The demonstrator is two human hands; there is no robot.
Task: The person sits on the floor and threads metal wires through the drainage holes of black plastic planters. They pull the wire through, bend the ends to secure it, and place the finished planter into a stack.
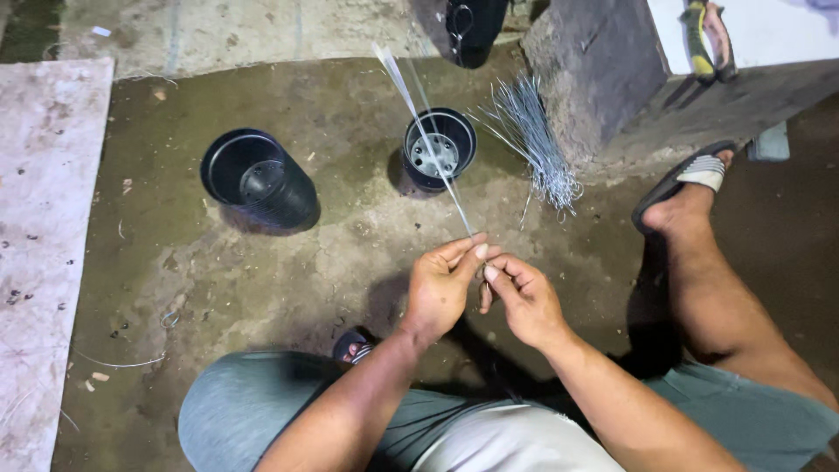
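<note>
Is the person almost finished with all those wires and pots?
Hard to say. Looks done: a bundle of bent wires leans by the concrete block. In hand: the left hand and right hand pinch the bottom end of a few thin wires. Left: both black pots show no wire attached.

Left hand point(441, 284), right hand point(524, 297), fingertips pinched together.

Bare concrete floor point(262, 288) lies open left of the hands, while two black pots point(259, 179) point(440, 149), the wire bundle point(537, 140) and the concrete block point(594, 70) crowd the space ahead.
</note>
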